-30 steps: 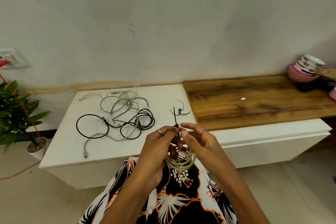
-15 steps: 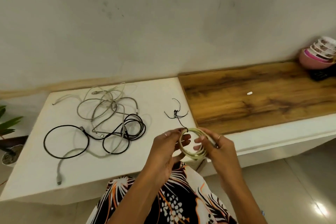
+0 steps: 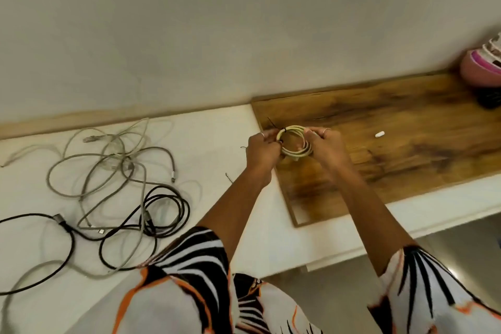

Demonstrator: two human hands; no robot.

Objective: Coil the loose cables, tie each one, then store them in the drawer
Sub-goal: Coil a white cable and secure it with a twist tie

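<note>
You had the cream coiled cable (image 3: 294,144) up in both hands, held just above the near-left corner of the wooden board (image 3: 393,127). A thin black tie (image 3: 279,131) sat wrapped round the coil at about its ten o'clock, one loose end poking up and left. Your left hand (image 3: 261,150) pinched the coil right at that tie, fingers curled tight round the loops. Your right hand (image 3: 326,146) gripped the opposite side, at the coil's three o'clock, thumb and fingertips closed on the strands. A ring showed on a finger of each hand.

Out at nine o'clock from the coil, the untied cables lay in a tangle on the white cabinet top (image 3: 217,127): the grey cables (image 3: 108,160) looping further back, the black cables (image 3: 162,209) nearer you, the two crossing each other. More black ties (image 3: 229,177) peeked out on the white top beside your left wrist, mostly hidden by it.

At three o'clock, a small white capsule-shaped piece (image 3: 379,134) rested on the board, well apart from your hands. Far out at two o'clock, a pink bowl (image 3: 477,70) stood at the board's end by the wall, with more bowls stacked in it.

No brand, label or writing could be read anywhere.
</note>
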